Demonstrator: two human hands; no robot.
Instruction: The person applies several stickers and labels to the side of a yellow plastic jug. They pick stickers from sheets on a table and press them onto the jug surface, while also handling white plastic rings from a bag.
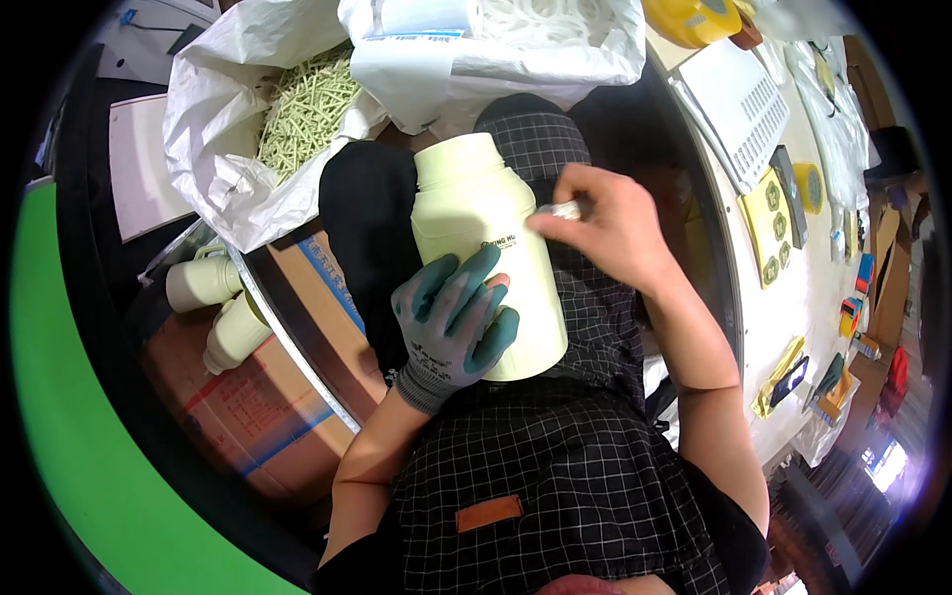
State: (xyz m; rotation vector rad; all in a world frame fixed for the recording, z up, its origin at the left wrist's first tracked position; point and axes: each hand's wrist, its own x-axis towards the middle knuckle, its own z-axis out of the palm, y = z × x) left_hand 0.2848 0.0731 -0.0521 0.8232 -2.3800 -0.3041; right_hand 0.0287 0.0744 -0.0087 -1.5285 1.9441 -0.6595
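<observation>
Across my lap lies a pale yellow vacuum flask (486,297), its ribbed neck pointing away from me and dark printing on its side. My left hand (451,322), in a grey and green coated work glove, is closed over the flask's lower half and steadies it. My bare right hand (610,228) is at the flask's right shoulder. Its thumb and forefinger pinch a small whitish, shiny piece (562,210) against or just beside the wall. Blur and the fingers hide what kind of piece it is.
Two pale yellow flasks (236,332) lie at the left by cardboard boxes (248,416). Beyond my knees, a white bag (213,129) holds pale green sticks (309,109), beside a bag of clear rings (550,20). The worktable (729,233) at right carries papers, yellow sticker sheets and tape.
</observation>
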